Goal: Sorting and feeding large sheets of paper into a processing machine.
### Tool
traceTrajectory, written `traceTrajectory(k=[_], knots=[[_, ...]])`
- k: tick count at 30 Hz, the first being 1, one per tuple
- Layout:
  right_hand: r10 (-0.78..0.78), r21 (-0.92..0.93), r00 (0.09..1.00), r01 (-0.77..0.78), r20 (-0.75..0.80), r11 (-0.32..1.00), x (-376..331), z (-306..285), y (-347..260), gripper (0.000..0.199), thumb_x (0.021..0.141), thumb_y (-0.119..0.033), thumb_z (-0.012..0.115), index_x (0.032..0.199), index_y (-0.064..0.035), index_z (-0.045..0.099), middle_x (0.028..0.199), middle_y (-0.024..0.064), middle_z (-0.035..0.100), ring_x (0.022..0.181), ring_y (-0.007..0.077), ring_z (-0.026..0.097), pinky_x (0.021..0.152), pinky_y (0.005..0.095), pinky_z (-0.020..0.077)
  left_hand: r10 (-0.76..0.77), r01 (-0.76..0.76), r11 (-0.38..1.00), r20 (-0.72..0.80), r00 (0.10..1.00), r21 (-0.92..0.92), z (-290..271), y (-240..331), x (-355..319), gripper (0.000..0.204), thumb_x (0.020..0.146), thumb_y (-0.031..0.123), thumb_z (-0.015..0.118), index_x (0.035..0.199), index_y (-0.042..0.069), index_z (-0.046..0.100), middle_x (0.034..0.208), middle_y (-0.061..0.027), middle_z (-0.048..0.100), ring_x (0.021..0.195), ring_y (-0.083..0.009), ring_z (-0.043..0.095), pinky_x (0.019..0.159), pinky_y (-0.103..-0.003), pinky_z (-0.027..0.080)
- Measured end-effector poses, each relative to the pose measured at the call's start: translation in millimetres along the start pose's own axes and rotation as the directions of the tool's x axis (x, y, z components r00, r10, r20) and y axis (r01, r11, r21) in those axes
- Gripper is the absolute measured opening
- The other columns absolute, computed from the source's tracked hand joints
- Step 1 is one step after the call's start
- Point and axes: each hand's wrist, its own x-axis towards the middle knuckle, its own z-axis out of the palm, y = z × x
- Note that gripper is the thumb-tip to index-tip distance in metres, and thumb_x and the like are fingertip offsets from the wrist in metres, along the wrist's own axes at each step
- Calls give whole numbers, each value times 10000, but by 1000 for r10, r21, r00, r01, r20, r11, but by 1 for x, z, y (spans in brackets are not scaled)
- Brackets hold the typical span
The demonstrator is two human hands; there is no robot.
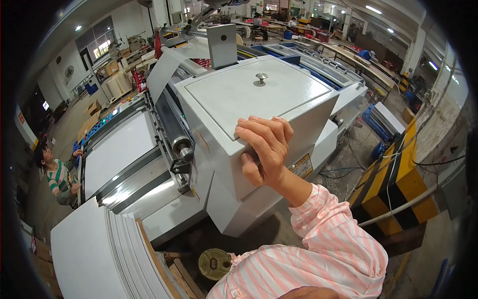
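My right hand [265, 149] grips the near corner of a large grey machine housing [239, 94]; the fingers curl over its top edge and the thumb presses on the side face. The arm wears a pink-and-white striped sleeve [328, 244]. The housing's flat lid carries a small metal knob [261, 77]. My left hand is out of sight.
Left of the housing run a dark roller [174, 130] and a feed table with white sheets [117, 149]. A tall stack of white sheets [94, 249] stands on a wooden pallet [175, 271] at lower left. A person in a green striped top [57, 175] stands beyond it. A yellow-black barrier [393, 187] is at the right.
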Motion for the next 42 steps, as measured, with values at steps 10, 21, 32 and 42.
traceTrajectory(k=[10, 21, 32, 42], knots=[[29, 45, 1000, -28, -7, 999, -1, 0, -2, 388, 590, -181, 527, 943, -56, 631, 1020, 82, 626, 966, 230, 556, 956, 398, 263, 30, -30, 999, -8, 1000, 17, -6, -1, -2, 356, 868, 226, 543, 1123, -22, 520, 915, -147, 548, 676, -181, 500, 575, -326, 423], [11, -1, 1000, -11, -15, 1000, 3, -2, -4, 431, 547, -183, 505, 934, -39, 630, 985, 98, 639, 937, 245, 572, 950, 392, 280, 91, -91, 995, 4, 996, 28, 7, 10, 13, 372, 872, 233, 541, 1144, -19, 515, 932, -150, 550, 684, -182, 507, 580, -326, 429], [16, 37, 1000, -16, -7, 999, -1, -3, -1, 393, 601, -187, 538, 966, -68, 620, 1009, 68, 621, 967, 219, 554, 978, 406, 246, 150, -151, 988, 23, 988, 35, 21, 20, 19, 388, 875, 240, 539, 1165, -17, 509, 948, -153, 552, 693, -184, 513, 586, -326, 435], [-9, 60, 999, 11, -39, 998, -3, -3, 1, 420, 590, -194, 545, 979, -57, 628, 1019, 81, 629, 944, 234, 559, 961, 400, 262, 162, -162, 985, 9, 987, 51, 28, 5, -6, 403, 878, 246, 537, 1184, -14, 504, 964, -156, 553, 701, -185, 518, 592, -326, 440]])
